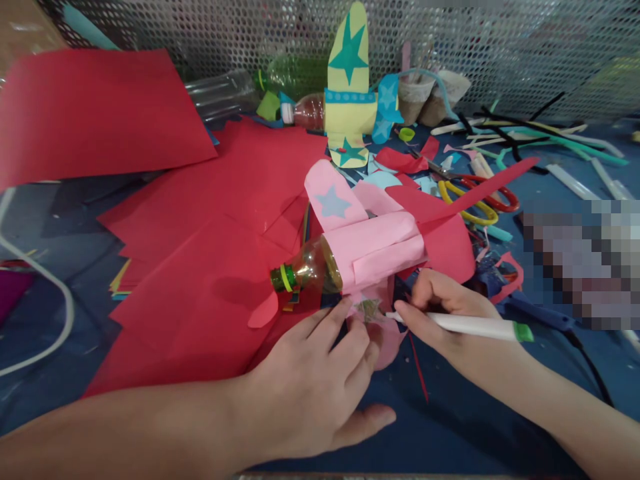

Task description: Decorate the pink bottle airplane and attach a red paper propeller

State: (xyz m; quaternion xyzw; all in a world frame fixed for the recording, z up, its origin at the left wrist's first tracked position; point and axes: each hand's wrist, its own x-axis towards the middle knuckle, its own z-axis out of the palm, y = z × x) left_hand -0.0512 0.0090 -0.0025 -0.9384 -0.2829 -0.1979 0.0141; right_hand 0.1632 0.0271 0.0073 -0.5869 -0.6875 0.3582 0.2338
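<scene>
A plastic bottle (pixel 315 265) with a green neck lies on its side, wrapped in pink paper (pixel 377 248). One pink wing (pixel 334 200) with a grey-blue star sticks up behind it; a lower pink wing (pixel 384 347) bears a greenish star (pixel 369 310). My left hand (pixel 325 380) lies with fingers spread, its fingertips pressing on the lower wing's edge. Pinched in my right hand (pixel 450 313) is a white marker (pixel 475 327) with a green end, its tip close to the star.
Red paper sheets (pixel 200 267) cover the left. Behind stands a yellow paper-covered bottle plane (pixel 350 113). Scissors (pixel 470 200), red scraps, pipe cleaners (pixel 530 133) and a blue glue gun (pixel 537 312) lie to the right. A metal mesh (pixel 290 30) closes off the back.
</scene>
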